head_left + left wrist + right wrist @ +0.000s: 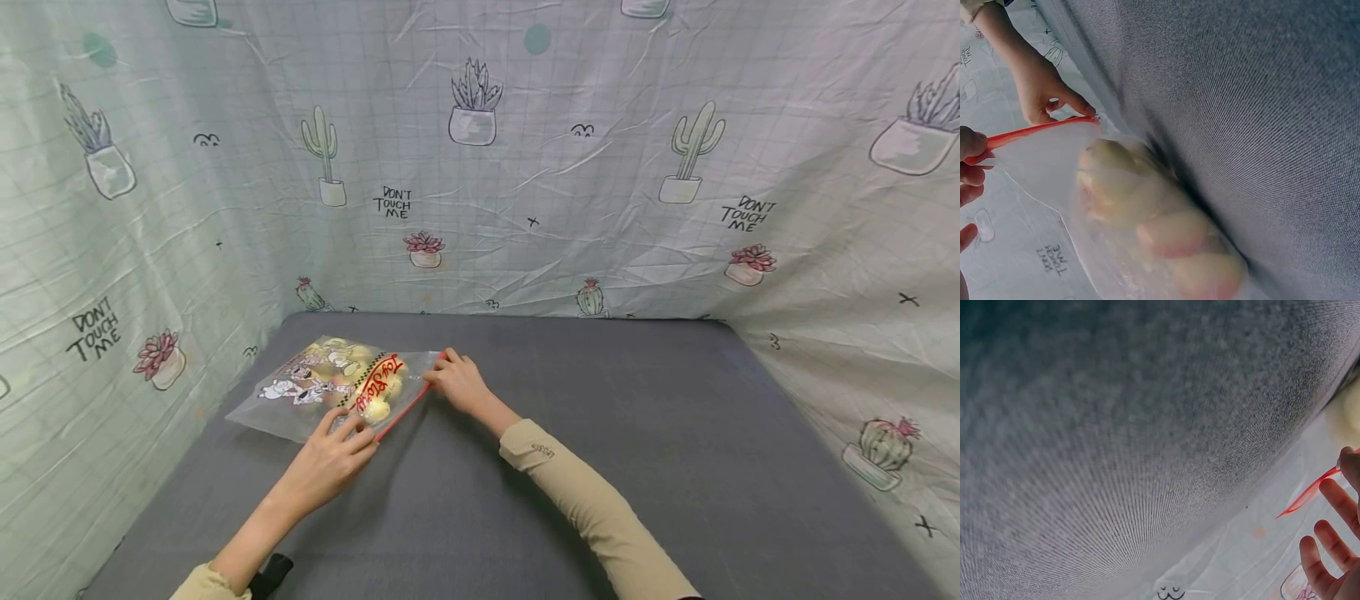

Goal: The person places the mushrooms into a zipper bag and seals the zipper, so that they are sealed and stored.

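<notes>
A clear zip bag (300, 417) with a red zip edge and cartoon print lies on the left part of the table. Several round yellow-and-red fruits (1175, 232) show through its frosted side in the left wrist view; I cannot tell their exact kind. My left hand (330, 458) pinches the near end of the red edge. At the far end of that edge, the thumb and index finger of my right hand (461, 385) pinch it. The red strip (1304, 500) runs from the right fingers in the right wrist view. Whether the zip is fully closed cannot be told.
A dark grey cloth covers the table (637, 433). Pale curtains (525, 167) with cactus drawings hang behind it and at both sides. A small black object (273, 573) shows beside the left wrist.
</notes>
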A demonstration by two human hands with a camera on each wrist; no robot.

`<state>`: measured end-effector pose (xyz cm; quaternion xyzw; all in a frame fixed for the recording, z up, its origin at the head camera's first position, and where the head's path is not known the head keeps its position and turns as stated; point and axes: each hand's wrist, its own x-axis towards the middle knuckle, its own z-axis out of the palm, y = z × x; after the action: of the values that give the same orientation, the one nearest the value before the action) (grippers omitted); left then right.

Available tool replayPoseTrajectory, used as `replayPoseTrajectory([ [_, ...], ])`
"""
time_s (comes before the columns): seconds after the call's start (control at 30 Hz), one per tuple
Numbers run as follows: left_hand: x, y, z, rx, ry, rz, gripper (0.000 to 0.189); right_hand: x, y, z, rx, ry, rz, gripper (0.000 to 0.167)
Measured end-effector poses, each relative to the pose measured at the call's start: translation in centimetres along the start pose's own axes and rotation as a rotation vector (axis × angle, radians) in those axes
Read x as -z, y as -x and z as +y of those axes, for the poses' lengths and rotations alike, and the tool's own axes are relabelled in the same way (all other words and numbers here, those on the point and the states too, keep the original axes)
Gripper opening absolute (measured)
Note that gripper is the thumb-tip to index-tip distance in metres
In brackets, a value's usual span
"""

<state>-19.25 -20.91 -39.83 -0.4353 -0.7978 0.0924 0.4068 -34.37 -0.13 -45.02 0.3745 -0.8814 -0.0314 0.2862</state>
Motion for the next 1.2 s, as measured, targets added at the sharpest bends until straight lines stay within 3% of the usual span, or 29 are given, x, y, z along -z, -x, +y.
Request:
replayPoseTrajectory([
  [0.8, 0.19, 0.13, -0.32, 0.01, 0.052, 0.067, 0.047, -0.3, -0.07, 0.81, -0.045, -0.009, 0.01, 0.013],
  [1.2, 0.44, 0.39, -0.34, 0.016, 0.023, 0.048, 0.048, -0.59, 0.07, 0.86, -0.06, 0.008, 0.021, 0.011],
])
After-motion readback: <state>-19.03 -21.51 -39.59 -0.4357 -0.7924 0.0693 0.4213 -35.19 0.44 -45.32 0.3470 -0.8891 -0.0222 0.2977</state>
